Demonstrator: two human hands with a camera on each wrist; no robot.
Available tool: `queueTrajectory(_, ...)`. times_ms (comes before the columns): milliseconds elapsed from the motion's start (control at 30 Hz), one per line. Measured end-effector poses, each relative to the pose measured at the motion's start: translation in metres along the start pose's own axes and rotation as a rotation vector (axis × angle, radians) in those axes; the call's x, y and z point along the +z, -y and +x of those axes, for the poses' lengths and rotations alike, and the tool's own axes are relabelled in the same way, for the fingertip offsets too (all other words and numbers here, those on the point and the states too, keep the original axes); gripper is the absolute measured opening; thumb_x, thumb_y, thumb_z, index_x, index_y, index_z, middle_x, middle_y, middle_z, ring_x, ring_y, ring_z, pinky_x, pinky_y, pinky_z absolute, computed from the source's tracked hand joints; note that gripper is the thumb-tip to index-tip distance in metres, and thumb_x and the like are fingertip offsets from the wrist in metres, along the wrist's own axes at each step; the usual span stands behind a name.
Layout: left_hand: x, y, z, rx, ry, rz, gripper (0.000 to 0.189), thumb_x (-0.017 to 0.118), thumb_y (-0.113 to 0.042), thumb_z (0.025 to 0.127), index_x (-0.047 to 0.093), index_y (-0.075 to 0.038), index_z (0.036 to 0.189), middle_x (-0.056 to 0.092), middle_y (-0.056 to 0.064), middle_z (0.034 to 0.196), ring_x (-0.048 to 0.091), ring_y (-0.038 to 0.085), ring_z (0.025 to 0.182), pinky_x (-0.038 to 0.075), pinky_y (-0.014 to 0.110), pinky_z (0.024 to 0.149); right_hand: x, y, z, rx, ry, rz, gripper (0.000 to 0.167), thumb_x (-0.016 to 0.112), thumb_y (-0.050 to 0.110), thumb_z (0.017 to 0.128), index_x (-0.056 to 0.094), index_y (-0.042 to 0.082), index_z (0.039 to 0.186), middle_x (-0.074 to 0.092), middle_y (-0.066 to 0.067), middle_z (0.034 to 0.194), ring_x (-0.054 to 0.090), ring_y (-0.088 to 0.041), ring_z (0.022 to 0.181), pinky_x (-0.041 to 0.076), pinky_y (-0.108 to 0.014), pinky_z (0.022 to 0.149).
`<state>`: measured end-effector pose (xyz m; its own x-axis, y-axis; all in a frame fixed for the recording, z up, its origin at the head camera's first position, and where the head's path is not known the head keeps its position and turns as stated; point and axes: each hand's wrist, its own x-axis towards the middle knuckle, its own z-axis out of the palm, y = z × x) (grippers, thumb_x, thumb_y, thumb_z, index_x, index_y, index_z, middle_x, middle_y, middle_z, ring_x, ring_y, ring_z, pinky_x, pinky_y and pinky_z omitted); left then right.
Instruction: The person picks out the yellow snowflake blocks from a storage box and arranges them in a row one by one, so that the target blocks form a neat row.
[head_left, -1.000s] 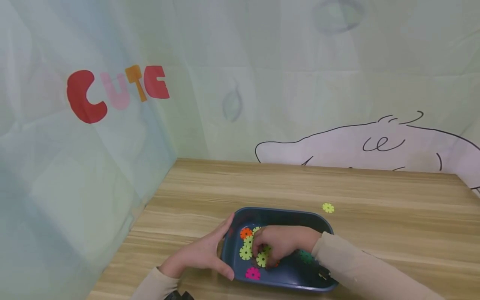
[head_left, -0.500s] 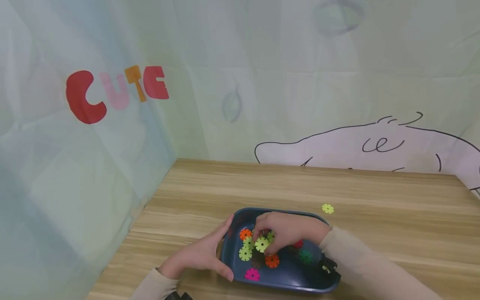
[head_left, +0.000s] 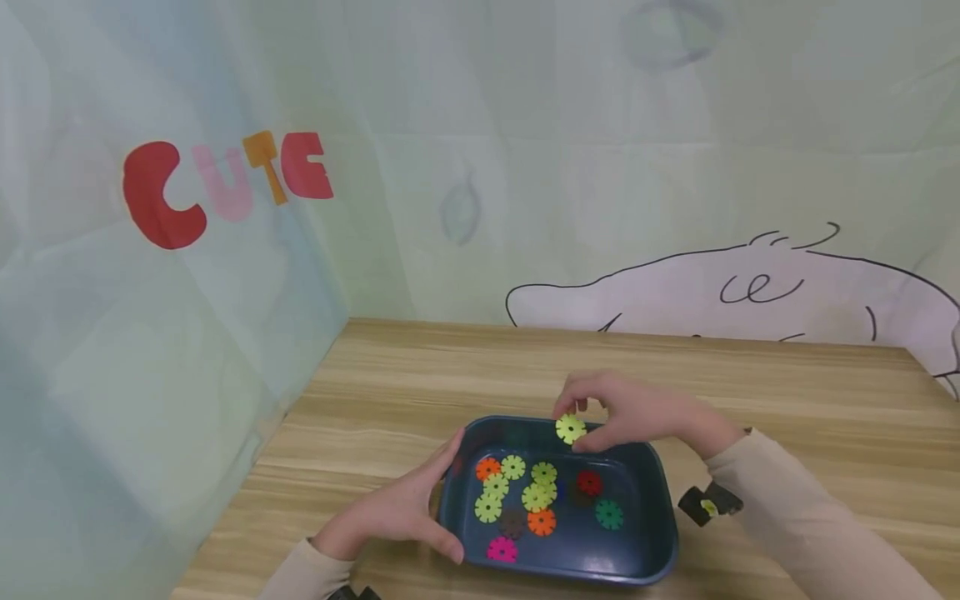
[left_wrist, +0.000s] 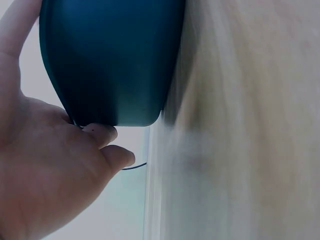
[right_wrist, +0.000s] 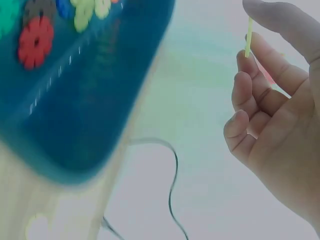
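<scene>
**Yellow-green disc pinched over the far rim**

Head feed: I see the right hand (head_left: 630, 412) pinching a notched disc (head_left: 571, 428) between thumb and fingers, over the far rim of the tray (head_left: 600, 552). Wrist view has it edge-on at the fingertips, the remaining fingers loosely bent. Left hand (head_left: 408, 504) grips the tray's left end, thumb and fingers spread to opposite sides.

Risks, my judgement: thin piece, fingertip hold; a loosened thumb could drop it inside the tray or onto the worktop (head_left: 420, 358). Passing low could clip the rim. A tug from the left could skid the tray and shuffle its contents. Overlapping yellow-green discs (head_left: 540, 492) might come up together; the brown disc (head_left: 513, 523) is easy to miss against navy.

Writing: coloured letters (head_left: 228, 208) on the left wall (head_left: 150, 375) read CUTE. No brand or label legible on tray or discs.
</scene>
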<state>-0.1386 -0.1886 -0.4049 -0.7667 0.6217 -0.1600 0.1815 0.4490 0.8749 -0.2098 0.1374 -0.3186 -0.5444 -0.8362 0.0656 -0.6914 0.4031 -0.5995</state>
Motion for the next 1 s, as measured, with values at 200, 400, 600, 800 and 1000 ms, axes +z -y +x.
queueTrajectory(200, -0.001, -0.001, 0.000, 0.000, -0.005, 0.010, 0.135, 0.089, -0.037, 0.065, -0.009, -0.013, 0.155, -0.005, 0.020, 0.160, 0.000, 0.041, 0.145, 0.010, 0.061, 0.113, -0.021, -0.011, -0.025, 0.108, -0.095, -0.048, 0.025, 0.078, 0.022, 0.081, 0.067, 0.019, 0.104, 0.059, 0.010, 0.096, 0.050, -0.015, 0.091, 0.045, -0.034, 0.075)
queueTrajectory(400, -0.001, 0.000, -0.001, 0.000, -0.010, 0.021, 0.135, 0.089, -0.037, 0.065, -0.009, -0.012, 0.155, -0.005, 0.021, 0.160, 0.000, 0.042, 0.145, 0.010, 0.062, 0.113, -0.030, -0.028, -0.048, 0.193, -0.173, -0.078, 0.028, 0.080, 0.020, 0.079, 0.066, 0.016, 0.103, 0.060, 0.009, 0.096, 0.050, -0.015, 0.091, 0.043, -0.036, 0.074)
queueTrajectory(600, 0.000, 0.001, -0.001, 0.004, -0.025, 0.026, 0.135, 0.090, -0.034, 0.065, -0.008, -0.013, 0.155, -0.003, 0.021, 0.160, 0.003, 0.042, 0.145, 0.011, 0.063, 0.112, -0.032, -0.048, -0.065, 0.261, -0.253, -0.099, 0.028, 0.079, 0.019, 0.079, 0.066, 0.014, 0.103, 0.060, 0.007, 0.095, 0.051, -0.016, 0.089, 0.043, -0.032, 0.071)
queueTrajectory(800, 0.000, 0.002, -0.001, 0.016, -0.010, 0.000, 0.135, 0.090, -0.035, 0.065, -0.009, -0.012, 0.155, -0.003, 0.021, 0.160, 0.002, 0.042, 0.145, 0.010, 0.063, 0.112, -0.029, -0.070, -0.077, 0.319, -0.301, -0.119, 0.031, 0.078, 0.018, 0.080, 0.066, 0.007, 0.106, 0.062, 0.002, 0.099, 0.053, -0.022, 0.091, 0.045, -0.030, 0.071)
queueTrajectory(1000, 0.000, 0.000, 0.000, 0.009, -0.006, -0.008, 0.135, 0.089, -0.036, 0.066, -0.009, -0.013, 0.155, -0.004, 0.020, 0.160, 0.001, 0.041, 0.145, 0.011, 0.062, 0.113, -0.025, -0.091, -0.084, 0.374, -0.328, -0.148, 0.031, 0.078, 0.018, 0.080, 0.067, 0.004, 0.105, 0.065, -0.003, 0.100, 0.054, -0.020, 0.090, 0.048, -0.038, 0.078)
